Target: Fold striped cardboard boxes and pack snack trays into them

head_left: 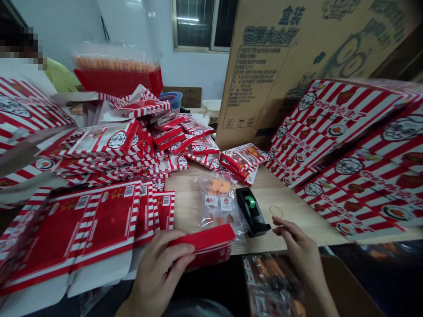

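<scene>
My left hand (161, 268) is closed round a red carton (211, 246), held on its side over the front table edge. To the right, my right hand (302, 246) has its fingers stretched out, with nothing visible in them. It is closest to the black tape dispenser (254, 215), which carries a green roll. Just beyond those fingertips lies a thin rubber band (276, 211). Behind the held carton is a clear plastic pack (220, 200) with orange pieces and small white sachets. Below my right hand, more clear packs (272, 281) sit in an open cardboard box (346, 288).
Flat red-and-white cartons (109, 220) overlap at the left. Behind them rises a pile of striped cartons (122, 141). A wall of stacked striped boxes (337, 132) stands at right, before a large cardboard sheet (264, 75). Another person's yellow sleeve (61, 75) shows at far left.
</scene>
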Demonstrator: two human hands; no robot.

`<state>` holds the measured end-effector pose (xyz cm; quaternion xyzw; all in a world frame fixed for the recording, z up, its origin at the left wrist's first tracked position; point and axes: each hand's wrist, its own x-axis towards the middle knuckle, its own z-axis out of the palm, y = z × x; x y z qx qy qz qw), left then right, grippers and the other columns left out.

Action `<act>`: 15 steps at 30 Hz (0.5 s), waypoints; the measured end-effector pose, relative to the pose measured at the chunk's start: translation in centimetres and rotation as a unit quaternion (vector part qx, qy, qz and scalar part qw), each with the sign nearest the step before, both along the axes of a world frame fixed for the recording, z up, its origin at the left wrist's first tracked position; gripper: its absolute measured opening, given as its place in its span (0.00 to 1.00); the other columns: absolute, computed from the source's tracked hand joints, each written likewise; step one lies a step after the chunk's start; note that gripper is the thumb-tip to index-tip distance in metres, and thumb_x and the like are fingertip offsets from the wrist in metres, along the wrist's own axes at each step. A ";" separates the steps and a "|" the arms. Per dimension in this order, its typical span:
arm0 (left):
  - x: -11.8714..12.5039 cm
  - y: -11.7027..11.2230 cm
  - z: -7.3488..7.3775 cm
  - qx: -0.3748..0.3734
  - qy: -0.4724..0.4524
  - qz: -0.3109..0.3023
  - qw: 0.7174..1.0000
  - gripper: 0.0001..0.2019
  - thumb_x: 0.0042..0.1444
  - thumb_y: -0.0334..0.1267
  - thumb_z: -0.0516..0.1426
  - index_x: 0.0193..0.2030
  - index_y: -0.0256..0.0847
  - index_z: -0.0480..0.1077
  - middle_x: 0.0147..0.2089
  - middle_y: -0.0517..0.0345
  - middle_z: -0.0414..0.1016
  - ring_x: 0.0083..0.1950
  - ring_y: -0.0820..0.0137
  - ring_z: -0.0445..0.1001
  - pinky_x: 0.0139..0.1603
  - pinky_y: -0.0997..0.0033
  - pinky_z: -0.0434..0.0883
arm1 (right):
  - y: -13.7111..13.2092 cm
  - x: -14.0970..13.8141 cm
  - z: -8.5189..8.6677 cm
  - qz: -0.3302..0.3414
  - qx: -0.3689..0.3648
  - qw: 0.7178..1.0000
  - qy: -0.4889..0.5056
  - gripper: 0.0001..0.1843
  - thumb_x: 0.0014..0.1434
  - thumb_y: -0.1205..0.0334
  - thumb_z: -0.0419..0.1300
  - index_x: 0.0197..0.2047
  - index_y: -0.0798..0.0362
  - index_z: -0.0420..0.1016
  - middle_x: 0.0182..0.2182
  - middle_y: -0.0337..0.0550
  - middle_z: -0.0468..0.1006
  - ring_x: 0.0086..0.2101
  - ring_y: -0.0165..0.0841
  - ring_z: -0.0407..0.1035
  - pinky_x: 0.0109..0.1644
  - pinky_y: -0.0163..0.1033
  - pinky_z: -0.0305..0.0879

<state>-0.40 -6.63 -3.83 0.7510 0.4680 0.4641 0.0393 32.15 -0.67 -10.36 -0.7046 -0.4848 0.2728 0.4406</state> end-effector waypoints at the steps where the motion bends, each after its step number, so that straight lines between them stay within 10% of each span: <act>1: -0.1 0.1 0.0 0.002 -0.006 0.009 1.000 0.06 0.58 0.29 0.55 0.39 0.44 0.70 0.41 0.57 0.73 0.41 0.72 0.74 0.42 0.74 0.73 | 0.8 0.0 0.1 0.011 -0.020 1.000 0.006 0.21 0.44 0.48 0.56 0.36 0.55 0.76 0.32 0.48 0.79 0.29 0.37 0.71 0.37 0.41 0.68; 8: -1.7 1.5 0.9 0.040 -0.081 0.124 0.988 0.12 0.56 0.24 0.56 0.43 0.44 0.69 0.45 0.58 0.71 0.48 0.71 0.71 0.50 0.70 0.69 | 3.6 -0.2 0.0 0.095 -0.165 0.981 0.030 0.21 0.33 0.44 0.64 0.20 0.55 0.76 0.18 0.44 0.74 0.19 0.33 0.65 0.24 0.40 0.64; 15: -2.2 1.5 0.7 0.035 -0.092 0.144 0.985 0.10 0.55 0.25 0.56 0.42 0.44 0.70 0.44 0.58 0.71 0.47 0.70 0.71 0.47 0.67 0.70 | -0.1 1.3 -1.3 0.078 -0.117 0.965 0.220 0.22 0.36 0.42 0.68 0.24 0.54 0.76 0.33 0.46 0.78 0.36 0.40 0.73 0.46 0.45 0.69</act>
